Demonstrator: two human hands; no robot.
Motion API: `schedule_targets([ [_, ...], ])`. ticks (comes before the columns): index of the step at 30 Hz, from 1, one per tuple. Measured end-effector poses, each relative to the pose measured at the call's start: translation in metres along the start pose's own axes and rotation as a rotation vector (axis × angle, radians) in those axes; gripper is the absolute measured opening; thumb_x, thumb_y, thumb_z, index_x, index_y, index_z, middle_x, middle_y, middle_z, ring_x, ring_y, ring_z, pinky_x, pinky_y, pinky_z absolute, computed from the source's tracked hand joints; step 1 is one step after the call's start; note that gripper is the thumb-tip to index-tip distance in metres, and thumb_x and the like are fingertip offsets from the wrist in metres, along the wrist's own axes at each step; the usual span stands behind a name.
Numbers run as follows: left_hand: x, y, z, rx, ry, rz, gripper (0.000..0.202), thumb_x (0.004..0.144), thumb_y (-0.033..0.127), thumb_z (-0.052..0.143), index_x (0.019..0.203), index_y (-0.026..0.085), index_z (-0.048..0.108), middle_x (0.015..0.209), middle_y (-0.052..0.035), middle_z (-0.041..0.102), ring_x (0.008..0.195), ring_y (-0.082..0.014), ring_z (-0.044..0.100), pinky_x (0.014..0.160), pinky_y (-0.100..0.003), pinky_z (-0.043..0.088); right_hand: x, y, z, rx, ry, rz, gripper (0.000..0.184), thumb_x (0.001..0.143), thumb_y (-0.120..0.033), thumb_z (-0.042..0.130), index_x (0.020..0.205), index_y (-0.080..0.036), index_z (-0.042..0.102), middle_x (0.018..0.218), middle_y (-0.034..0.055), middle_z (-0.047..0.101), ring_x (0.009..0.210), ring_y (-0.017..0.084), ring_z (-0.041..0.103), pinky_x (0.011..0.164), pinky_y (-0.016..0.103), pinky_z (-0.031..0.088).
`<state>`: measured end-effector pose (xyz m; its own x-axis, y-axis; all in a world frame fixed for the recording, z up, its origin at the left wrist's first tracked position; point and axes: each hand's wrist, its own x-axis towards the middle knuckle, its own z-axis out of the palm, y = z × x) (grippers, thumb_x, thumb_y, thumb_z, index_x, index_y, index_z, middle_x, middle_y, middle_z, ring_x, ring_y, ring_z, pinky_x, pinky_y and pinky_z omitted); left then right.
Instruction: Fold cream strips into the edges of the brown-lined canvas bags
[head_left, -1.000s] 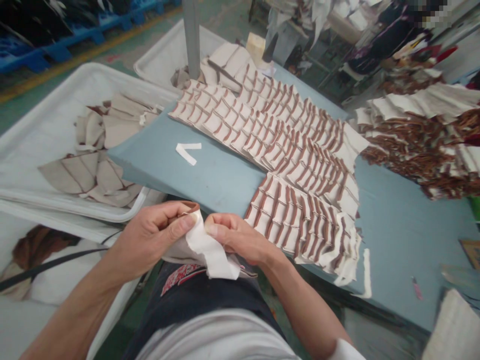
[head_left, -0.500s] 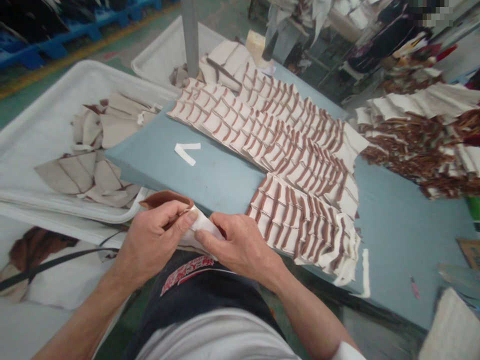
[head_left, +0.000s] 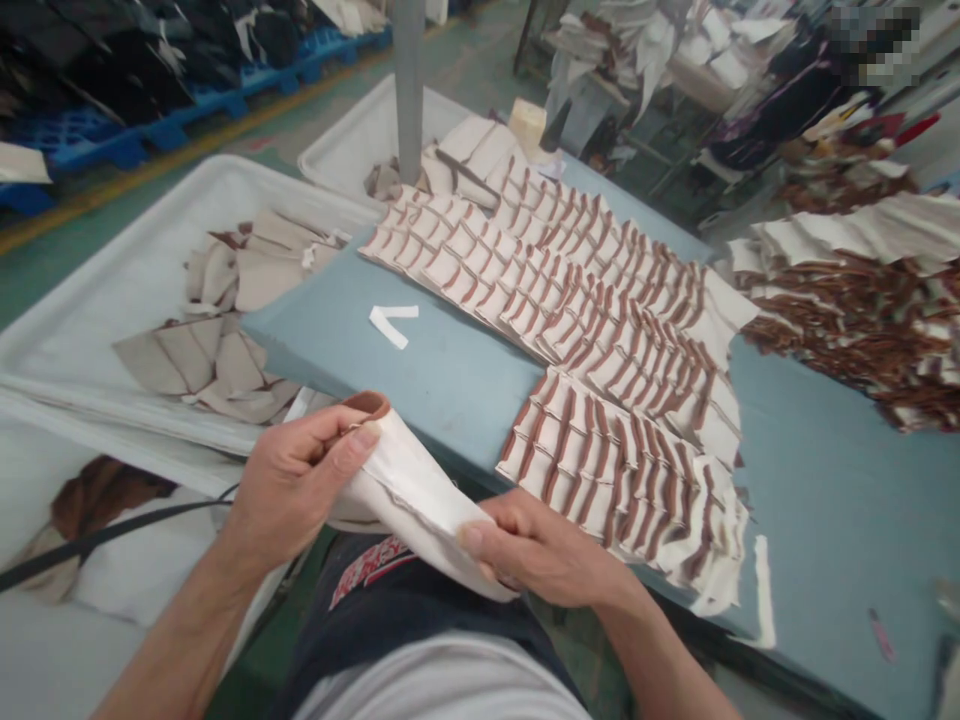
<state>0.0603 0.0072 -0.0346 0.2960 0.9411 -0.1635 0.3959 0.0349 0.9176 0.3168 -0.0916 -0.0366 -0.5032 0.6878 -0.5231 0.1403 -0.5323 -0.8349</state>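
Note:
Stretched between my two hands is a pale fabric piece (head_left: 420,490) with a brown side that shows at its curled upper end. A seam or strip edge runs along its length. My left hand (head_left: 300,480) pinches the upper end, thumb on top. Further down the piece, my right hand (head_left: 532,545) grips it with the thumb pressed on the pale face. The piece hangs over my lap, in front of the blue table's near edge. Overlapping rows of similar pale pieces with brown edges (head_left: 555,280) lie on the table to the right.
White strips (head_left: 394,325) rest on the blue table (head_left: 465,370), and another strip (head_left: 763,590) lies near its front edge. A white bin (head_left: 97,260) holding pale pieces stands at left. A grey post (head_left: 409,100) rises behind. A brown-and-white stack (head_left: 862,290) sits far right.
My right hand has slid down and to the right, away from my left hand. More of the piece's pale face now shows between them. The camera view has shifted slightly.

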Motion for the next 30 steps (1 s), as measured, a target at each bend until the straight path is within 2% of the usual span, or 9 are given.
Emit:
schedule_targets([
  [3, -0.001, -0.003, -0.006, 0.02, -0.006, 0.028, 0.033, 0.093, 0.044, 0.068, 0.102, 0.019, 0.088, 0.102, -0.0085, 0.089, 0.09, -0.0265, 0.078, 0.078, -0.03, 0.058, -0.022, 0.028, -0.007, -0.166, 0.008, 0.053, 0.064, 0.111, -0.073, 0.045, 0.073, -0.022, 0.054, 0.062, -0.0041, 0.047, 0.055, 0.012, 0.038, 0.056, 0.027, 0.029],
  [7, 0.001, 0.001, -0.008, 0.053, -0.003, 0.075, 0.028, 0.091, 0.045, 0.069, 0.098, 0.024, 0.087, 0.109, -0.0075, 0.09, 0.1, -0.0281, 0.082, 0.089, -0.03, 0.06, -0.036, 0.045, -0.017, -0.824, 0.397, 0.265, 0.029, 0.107, -0.027, 0.058, 0.079, -0.021, 0.062, 0.07, 0.0032, 0.065, 0.066, 0.02, 0.063, 0.066, 0.031, 0.035],
  [9, 0.002, 0.007, -0.006, 0.091, -0.026, 0.125, 0.027, 0.093, 0.045, 0.068, 0.097, 0.025, 0.086, 0.103, -0.0054, 0.09, 0.089, -0.0245, 0.08, 0.078, -0.027, 0.058, -0.038, 0.035, -0.02, -0.977, 0.576, 0.274, 0.03, 0.106, -0.026, 0.059, 0.077, -0.021, 0.061, 0.067, 0.0047, 0.066, 0.065, 0.022, 0.065, 0.064, 0.032, 0.035],
  [11, 0.004, 0.016, -0.004, 0.136, -0.091, 0.189, 0.028, 0.097, 0.044, 0.065, 0.094, 0.025, 0.086, 0.088, -0.0025, 0.086, 0.072, -0.0197, 0.073, 0.066, -0.025, 0.053, -0.037, 0.015, -0.019, -0.911, 0.705, 0.088, 0.037, 0.11, -0.033, 0.056, 0.075, -0.022, 0.06, 0.067, 0.0039, 0.067, 0.064, 0.021, 0.066, 0.064, 0.032, 0.04],
  [13, 0.005, 0.027, -0.001, 0.174, -0.172, 0.256, 0.03, 0.1, 0.042, 0.063, 0.091, 0.024, 0.085, 0.073, 0.0011, 0.078, 0.06, -0.0162, 0.064, 0.061, -0.024, 0.049, -0.031, -0.011, -0.014, -0.748, 0.8, -0.259, 0.015, 0.105, -0.027, 0.059, 0.093, -0.022, 0.068, 0.084, 0.0039, 0.077, 0.076, 0.02, 0.074, 0.072, 0.03, 0.052],
  [16, 0.006, 0.04, 0.001, 0.208, -0.297, 0.3, 0.027, 0.1, 0.038, 0.065, 0.085, 0.022, 0.082, 0.068, 0.0046, 0.073, 0.055, -0.0125, 0.055, 0.059, -0.021, 0.047, -0.013, -0.046, -0.006, -0.615, 0.679, -0.745, 0.031, 0.1, -0.019, 0.059, 0.131, -0.022, 0.066, 0.127, 0.0084, 0.082, 0.118, 0.021, 0.078, 0.102, 0.033, 0.06],
  [18, 0.005, 0.046, 0.0, 0.207, -0.341, 0.308, 0.026, 0.099, 0.037, 0.067, 0.083, 0.022, 0.081, 0.07, 0.0053, 0.074, 0.055, -0.0111, 0.055, 0.057, -0.02, 0.045, 0.003, -0.06, -0.003, -0.648, 0.531, -0.906, 0.041, 0.098, -0.02, 0.06, 0.139, -0.024, 0.063, 0.139, 0.0079, 0.079, 0.129, 0.021, 0.074, 0.116, 0.034, 0.055],
  [24, -0.006, 0.046, -0.009, 0.227, -0.369, 0.344, 0.026, 0.1, 0.03, 0.06, 0.097, 0.026, 0.086, 0.091, 0.0038, 0.086, 0.085, -0.0139, 0.078, 0.076, -0.017, 0.053, 0.035, -0.066, -0.011, -0.859, 0.396, -0.848, 0.037, 0.09, -0.039, 0.076, 0.125, -0.027, 0.07, 0.104, 0.0025, 0.082, 0.098, 0.022, 0.077, 0.101, 0.034, 0.056],
  [30, -0.013, 0.052, -0.011, 0.252, -0.293, 0.249, 0.017, 0.093, 0.033, 0.065, 0.088, 0.025, 0.079, 0.077, 0.0044, 0.081, 0.068, -0.0147, 0.076, 0.064, -0.019, 0.056, 0.037, -0.066, -0.014, -0.99, 0.36, -0.895, 0.033, 0.103, -0.048, 0.06, 0.085, -0.022, 0.064, 0.071, -0.0004, 0.066, 0.069, 0.017, 0.061, 0.068, 0.031, 0.04],
])
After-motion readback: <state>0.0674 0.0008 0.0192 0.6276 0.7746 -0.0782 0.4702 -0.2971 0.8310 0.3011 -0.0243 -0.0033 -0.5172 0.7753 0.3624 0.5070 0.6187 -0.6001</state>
